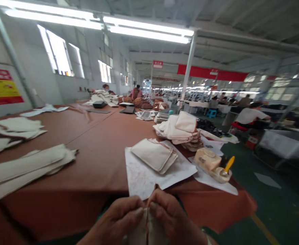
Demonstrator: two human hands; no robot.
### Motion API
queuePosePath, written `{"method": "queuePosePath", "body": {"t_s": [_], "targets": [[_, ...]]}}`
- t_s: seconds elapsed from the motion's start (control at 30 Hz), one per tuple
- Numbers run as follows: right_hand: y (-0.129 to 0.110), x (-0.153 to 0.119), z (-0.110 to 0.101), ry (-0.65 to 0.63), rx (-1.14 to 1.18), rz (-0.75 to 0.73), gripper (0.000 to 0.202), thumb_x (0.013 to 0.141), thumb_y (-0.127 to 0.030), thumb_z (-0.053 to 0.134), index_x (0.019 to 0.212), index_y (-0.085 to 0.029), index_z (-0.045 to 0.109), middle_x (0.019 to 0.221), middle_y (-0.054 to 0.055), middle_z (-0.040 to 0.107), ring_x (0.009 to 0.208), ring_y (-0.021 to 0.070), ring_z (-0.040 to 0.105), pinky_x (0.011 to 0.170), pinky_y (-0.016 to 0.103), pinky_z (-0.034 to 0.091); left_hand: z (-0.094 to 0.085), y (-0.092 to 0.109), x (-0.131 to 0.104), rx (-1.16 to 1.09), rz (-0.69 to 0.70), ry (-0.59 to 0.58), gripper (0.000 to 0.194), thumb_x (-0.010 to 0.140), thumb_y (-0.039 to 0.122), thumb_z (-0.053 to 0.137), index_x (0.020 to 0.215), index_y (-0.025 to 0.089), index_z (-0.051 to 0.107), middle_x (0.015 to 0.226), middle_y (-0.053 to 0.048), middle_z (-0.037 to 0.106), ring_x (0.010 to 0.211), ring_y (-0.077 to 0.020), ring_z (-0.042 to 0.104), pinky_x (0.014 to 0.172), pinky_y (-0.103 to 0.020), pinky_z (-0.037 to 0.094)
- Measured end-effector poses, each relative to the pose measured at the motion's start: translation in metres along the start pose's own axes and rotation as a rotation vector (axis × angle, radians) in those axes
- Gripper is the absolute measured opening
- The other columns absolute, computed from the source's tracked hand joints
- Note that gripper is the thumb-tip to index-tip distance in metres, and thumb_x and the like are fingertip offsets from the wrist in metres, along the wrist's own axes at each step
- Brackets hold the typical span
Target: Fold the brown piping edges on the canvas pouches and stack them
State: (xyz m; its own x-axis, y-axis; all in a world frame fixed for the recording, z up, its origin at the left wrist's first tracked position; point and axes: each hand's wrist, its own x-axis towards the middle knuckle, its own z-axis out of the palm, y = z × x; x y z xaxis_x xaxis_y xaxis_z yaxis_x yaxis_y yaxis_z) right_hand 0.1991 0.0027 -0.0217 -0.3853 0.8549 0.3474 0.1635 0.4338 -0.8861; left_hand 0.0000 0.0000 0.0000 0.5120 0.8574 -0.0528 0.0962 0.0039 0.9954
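Close to my body, off the table's front edge, my left hand [125, 216] and my right hand [167, 212] are side by side. Both pinch a cream fabric piece [138, 233] with a dark brown edge, the thumbs on top. A dark seam runs between the two hands, and a small brown tip sticks up beyond the fingers. The lower part of the piece is partly hidden by my hands. Just ahead, a small stack of cream fabric panels [152, 154] with brown edges lies on a white paper sheet [136, 183].
A brown-covered table [95, 136] stretches ahead. Long cream strips [29, 166] lie at left. A larger pile of cream panels [177, 127] sits at right, near a glue container [207, 158] and a yellow-handled brush [229, 164]. A seated person [251, 115] is further right.
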Motion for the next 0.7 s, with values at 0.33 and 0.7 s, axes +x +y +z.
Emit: {"method": "queuePosePath", "body": {"t_s": [0.33,0.7], "targets": [[-0.004,-0.01,-0.014,-0.144,-0.114,0.012,0.019,0.1,-0.034,0.045,0.094,-0.022,0.059,0.087,0.003,0.06,0.083,0.0179,0.055,0.069,0.026,0.045,0.009,-0.003,0.0,-0.121,-0.1,-0.007,0.033,0.077,0.044,0.072,0.079,0.011,0.064,0.068,0.001,0.054,0.06,-0.0096,0.042,0.052,-0.019,0.03],[0.008,-0.007,-0.009,-0.14,-0.246,-0.074,0.018,0.101,-0.022,0.04,0.086,-0.021,0.051,0.082,0.0,0.055,0.075,0.015,0.052,0.066,0.027,0.039,0.007,-0.008,0.002,-0.116,-0.131,0.039,0.021,0.077,0.032,0.065,0.076,0.011,0.066,0.065,0.0,0.056,0.057,-0.01,0.045,0.051,-0.02,0.03]]}}
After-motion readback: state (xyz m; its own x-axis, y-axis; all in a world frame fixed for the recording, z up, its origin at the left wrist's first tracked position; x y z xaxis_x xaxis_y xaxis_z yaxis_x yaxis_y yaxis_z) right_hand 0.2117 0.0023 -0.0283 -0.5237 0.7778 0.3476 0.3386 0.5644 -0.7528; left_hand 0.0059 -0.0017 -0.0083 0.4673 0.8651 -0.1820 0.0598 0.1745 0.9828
